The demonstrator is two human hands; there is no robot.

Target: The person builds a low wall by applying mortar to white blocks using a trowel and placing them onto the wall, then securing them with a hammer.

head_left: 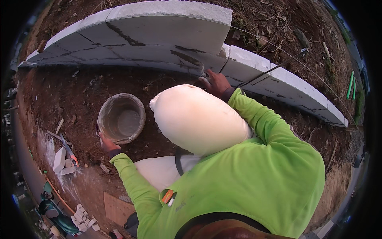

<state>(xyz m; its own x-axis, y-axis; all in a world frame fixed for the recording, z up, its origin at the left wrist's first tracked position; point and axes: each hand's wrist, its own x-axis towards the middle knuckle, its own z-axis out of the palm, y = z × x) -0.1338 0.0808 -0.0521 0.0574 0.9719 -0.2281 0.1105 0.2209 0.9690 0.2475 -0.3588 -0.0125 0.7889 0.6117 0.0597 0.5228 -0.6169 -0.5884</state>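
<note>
My left hand point(108, 144) is closed on the near left rim of a round, mortar-stained bucket point(140, 104), where its thin wire handle hangs. A little grey wet material shows in the bottom of the bucket. Further off, my right hand point(218, 84) is against the face of a low wall of pale blocks point(175, 34). Its fingers are closed round a small greyish thing that I cannot make out. Smears of dark grey mortar point(187, 58) mark the wall and joints just beside that hand.
A string line point(286, 52) runs above the lower wall section, and a thin metal rod point(274, 68) leans across it. Left on the soil lie a handsaw point(68, 149) and block offcuts point(59, 160). A green wheelbarrow point(57, 215) stands by a rubble pile point(82, 218), near a board point(118, 209).
</note>
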